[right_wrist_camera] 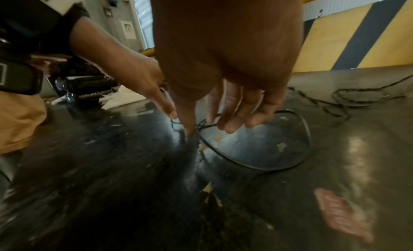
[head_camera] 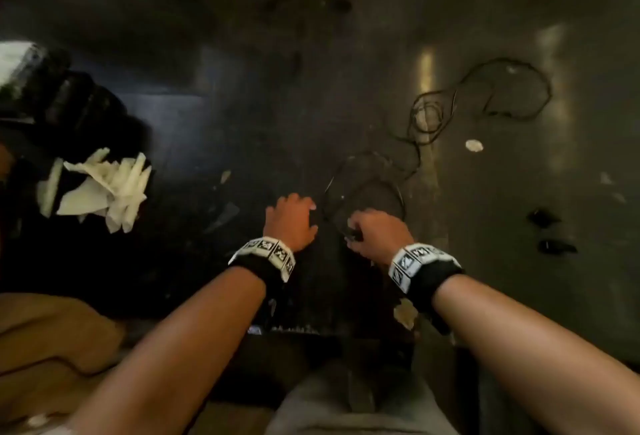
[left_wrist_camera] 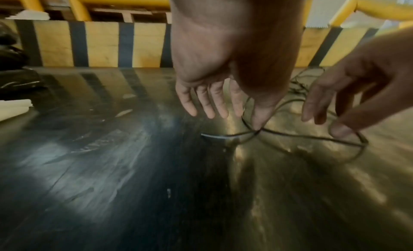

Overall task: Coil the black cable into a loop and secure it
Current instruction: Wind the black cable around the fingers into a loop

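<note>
Down at the left of the head view, we see crumpled white paper point(head_camera: 104, 185) on the dark floor point(head_camera: 242, 105). At lower centre, our left hand point(head_camera: 291, 219) stretches its fingers nearly straight, its thumb tip touching where the black cable point(head_camera: 367, 188) crosses itself. Just right of it, our right hand point(head_camera: 377, 233) pinches a small loop of that cable with curled fingers. Toward the upper right, the rest trails away in loose, untidy curls.

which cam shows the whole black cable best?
Head view: the black cable shows whole, from the near loop to the far tangle. Left wrist shows only the crossing; right wrist the near loop and some tangle.
</note>
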Tool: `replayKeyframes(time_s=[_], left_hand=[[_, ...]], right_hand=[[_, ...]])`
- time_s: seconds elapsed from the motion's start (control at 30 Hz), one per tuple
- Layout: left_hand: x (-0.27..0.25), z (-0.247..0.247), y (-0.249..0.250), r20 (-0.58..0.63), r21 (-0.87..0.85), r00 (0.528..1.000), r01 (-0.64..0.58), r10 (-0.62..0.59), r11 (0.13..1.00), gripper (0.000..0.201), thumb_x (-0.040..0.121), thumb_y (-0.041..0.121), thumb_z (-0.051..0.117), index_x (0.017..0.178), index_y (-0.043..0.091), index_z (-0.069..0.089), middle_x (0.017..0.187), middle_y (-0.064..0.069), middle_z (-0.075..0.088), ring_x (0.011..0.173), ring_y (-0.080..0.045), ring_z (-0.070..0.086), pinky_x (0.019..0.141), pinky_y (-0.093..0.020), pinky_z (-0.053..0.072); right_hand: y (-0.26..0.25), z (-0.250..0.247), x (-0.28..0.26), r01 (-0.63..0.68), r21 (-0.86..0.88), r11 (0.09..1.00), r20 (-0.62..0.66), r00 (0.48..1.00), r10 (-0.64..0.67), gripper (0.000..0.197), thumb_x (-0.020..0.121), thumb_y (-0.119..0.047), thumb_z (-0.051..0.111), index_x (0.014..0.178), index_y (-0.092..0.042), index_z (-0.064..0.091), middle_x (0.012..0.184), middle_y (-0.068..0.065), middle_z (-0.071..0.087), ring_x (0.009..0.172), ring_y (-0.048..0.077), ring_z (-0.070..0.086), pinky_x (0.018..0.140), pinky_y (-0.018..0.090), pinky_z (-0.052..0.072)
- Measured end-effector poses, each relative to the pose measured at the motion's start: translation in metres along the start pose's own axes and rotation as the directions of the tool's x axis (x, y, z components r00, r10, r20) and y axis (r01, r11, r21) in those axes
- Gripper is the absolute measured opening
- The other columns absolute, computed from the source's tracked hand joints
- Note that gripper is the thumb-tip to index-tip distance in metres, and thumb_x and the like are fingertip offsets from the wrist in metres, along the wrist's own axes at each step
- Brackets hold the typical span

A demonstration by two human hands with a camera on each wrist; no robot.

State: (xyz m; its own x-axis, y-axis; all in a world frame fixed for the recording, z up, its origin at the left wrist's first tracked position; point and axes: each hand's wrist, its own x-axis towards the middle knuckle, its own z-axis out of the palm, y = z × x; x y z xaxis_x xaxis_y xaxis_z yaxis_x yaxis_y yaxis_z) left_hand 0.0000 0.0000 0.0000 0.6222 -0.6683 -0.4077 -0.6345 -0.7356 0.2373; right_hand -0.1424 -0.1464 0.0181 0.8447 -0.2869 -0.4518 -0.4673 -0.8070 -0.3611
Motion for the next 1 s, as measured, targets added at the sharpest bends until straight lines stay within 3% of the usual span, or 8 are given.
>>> replayKeyframes(time_s=[0.07, 0.23, 0.37, 0.47, 0.57, 0.67, 0.8, 1.0], left_hand=[[0.003, 0.005, 0.002, 0.011, 0.131, 1.0, -0.011, 0.01, 0.991, 0.04, 0.087, 0.04, 0.069, 0.124, 0.026, 0.06, 0.129, -0.005, 0.059, 0.122, -0.032, 0.053, 0.099, -0.049, 0.042], [0.006, 0.02, -0.01, -0.02, 0.11, 0.997, -0.077, 0.079, 0.991, 0.019, 0.096, 0.026, 0.059, 0.112, 0.017, 0.063, 0.116, -0.009, 0.068, 0.11, -0.034, 0.062, 0.089, -0.045, 0.047], [0.013, 0.016, -0.015, 0.089, -0.108, 0.988, -0.112, 0.122, 0.988, 0.023, 0.098, 0.023, 0.058, 0.113, 0.009, 0.068, 0.115, -0.017, 0.069, 0.107, -0.036, 0.064, 0.091, -0.044, 0.051], [0.011, 0.003, -0.01, 0.144, -0.467, 0.973, -0.096, 0.183, 0.879, 0.021, 0.096, 0.025, 0.064, 0.108, 0.01, 0.074, 0.102, -0.013, 0.075, 0.096, -0.029, 0.07, 0.088, -0.038, 0.055], [0.001, -0.024, 0.002, 0.208, -0.699, 0.939, -0.053, 0.274, 0.713, 0.018, 0.098, 0.023, 0.063, 0.111, 0.012, 0.072, 0.102, -0.01, 0.074, 0.094, -0.024, 0.069, 0.082, -0.035, 0.056], [-0.01, -0.053, 0.013, 0.309, -0.757, 0.878, -0.006, 0.365, 0.654, 0.018, 0.101, 0.025, 0.058, 0.111, 0.017, 0.07, 0.103, 0.0, 0.073, 0.1, -0.016, 0.068, 0.091, -0.035, 0.055], [-0.02, -0.084, 0.029, 0.42, -0.761, 0.806, 0.063, 0.417, 0.645, 0.022, 0.104, 0.024, 0.049, 0.102, 0.02, 0.071, 0.091, 0.008, 0.074, 0.094, -0.009, 0.069, 0.098, -0.039, 0.051], [-0.034, -0.124, 0.056, 0.404, -0.855, 0.727, 0.083, 0.556, 0.512, 0.041, 0.106, 0.035, 0.044, 0.093, 0.014, 0.076, 0.088, -0.008, 0.063, 0.085, -0.018, 0.064, 0.095, -0.043, 0.05]], right_hand=[[-0.001, 0.007, 0.012, -0.025, -0.035, 0.999, -0.026, 0.999, 0.024, 0.028, 0.087, -0.039, 0.066, 0.11, -0.023, 0.063, 0.118, 0.006, 0.065, 0.113, 0.032, 0.064, 0.098, 0.046, 0.05], [-0.001, 0.004, 0.021, -0.12, 0.021, 0.993, -0.006, 0.993, 0.12, 0.026, 0.091, -0.035, 0.064, 0.112, -0.021, 0.069, 0.124, 0.012, 0.067, 0.113, 0.037, 0.065, 0.093, 0.043, 0.053], [0.002, -0.023, 0.032, -0.12, 0.218, 0.968, -0.255, 0.951, 0.176, 0.025, 0.09, -0.017, 0.061, 0.115, -0.018, 0.064, 0.121, 0.013, 0.061, 0.107, 0.038, 0.064, 0.093, 0.045, 0.053], [-0.003, -0.037, 0.029, 0.042, 0.272, 0.961, -0.312, 0.949, 0.047, 0.044, 0.084, -0.009, 0.062, 0.124, -0.026, 0.056, 0.131, 0.009, 0.05, 0.109, 0.034, 0.063, 0.094, 0.047, 0.055], [-0.006, -0.04, 0.016, 0.156, 0.119, 0.981, -0.113, 0.983, -0.142, 0.049, 0.083, -0.021, 0.07, 0.13, -0.031, 0.058, 0.135, 0.009, 0.048, 0.124, 0.03, 0.053, 0.101, 0.045, 0.052], [-0.001, -0.049, 0.005, 0.175, 0.073, 0.982, -0.117, 0.979, -0.166, 0.034, 0.091, -0.027, 0.069, 0.125, -0.025, 0.069, 0.134, 0.012, 0.053, 0.122, 0.033, 0.056, 0.1, 0.041, 0.049], [0.0, -0.084, -0.007, 0.27, 0.121, 0.955, -0.213, 0.947, -0.24, 0.024, 0.095, -0.02, 0.067, 0.117, -0.021, 0.076, 0.121, 0.006, 0.07, 0.109, 0.021, 0.067, 0.097, 0.035, 0.052], [-0.004, -0.131, -0.031, 0.383, 0.101, 0.918, -0.412, 0.856, -0.312, 0.021, 0.091, -0.015, 0.072, 0.111, -0.018, 0.079, 0.109, 0.002, 0.076, 0.097, 0.015, 0.072, 0.09, 0.027, 0.055]])
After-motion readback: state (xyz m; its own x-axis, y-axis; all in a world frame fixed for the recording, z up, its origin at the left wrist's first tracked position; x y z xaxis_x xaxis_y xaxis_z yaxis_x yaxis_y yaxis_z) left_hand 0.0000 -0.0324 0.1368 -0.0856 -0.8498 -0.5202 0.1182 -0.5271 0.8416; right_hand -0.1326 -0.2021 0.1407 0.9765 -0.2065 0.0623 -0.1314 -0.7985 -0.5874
